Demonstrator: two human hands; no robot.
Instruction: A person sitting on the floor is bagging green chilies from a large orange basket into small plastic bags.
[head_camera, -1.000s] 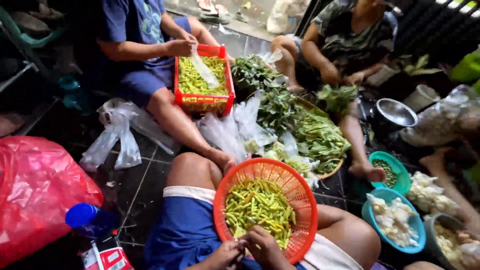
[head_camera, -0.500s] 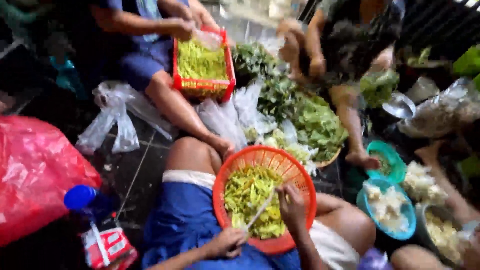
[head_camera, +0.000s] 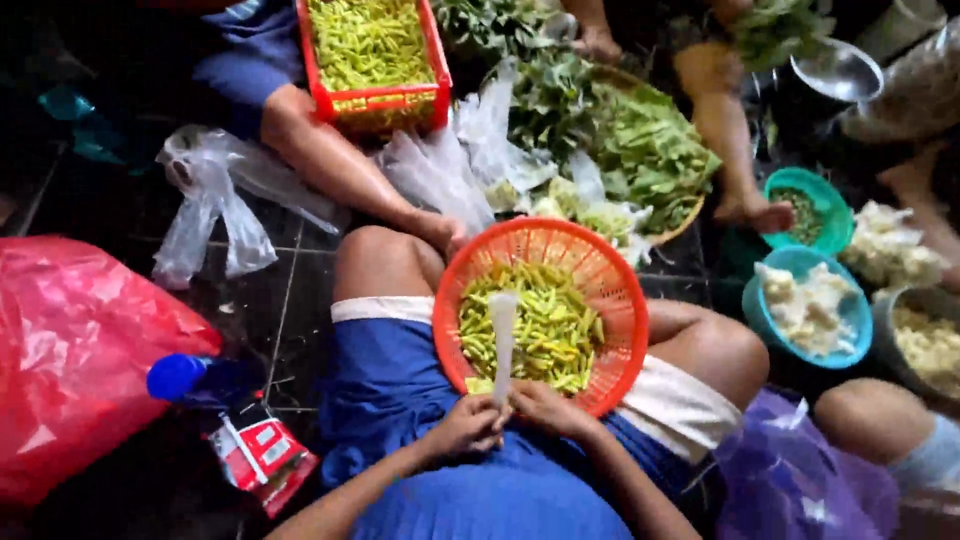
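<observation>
I hold a thin clear plastic bag (head_camera: 503, 338), pinched at its lower end, so it stands up narrow and pale over the orange basket (head_camera: 610, 290). My left hand (head_camera: 468, 425) is curled around the bag's bottom from the left, fingers closed on it; my right hand (head_camera: 545, 408) grips the same end from the right, the two hands touching at the bag. The basket rests on my lap between my knees, its near rim just above my hands, and it is filled with green chillies (head_camera: 545, 325). My blue shorts (head_camera: 400, 380) lie under it.

Beyond the basket's far rim sits a flat tray of leafy greens (head_camera: 640, 140), with crumpled clear bags (head_camera: 440, 170) beside it. A red crate (head_camera: 375, 100) of more chillies rests on another person's lap at the top, that person's foot (head_camera: 440, 232) near my left knee. To my right are a teal bowl (head_camera: 765, 330) holding white pieces and a smaller green bowl (head_camera: 835, 205). On my left lie a red plastic sack (head_camera: 70, 350) and a blue cap (head_camera: 175, 375).
</observation>
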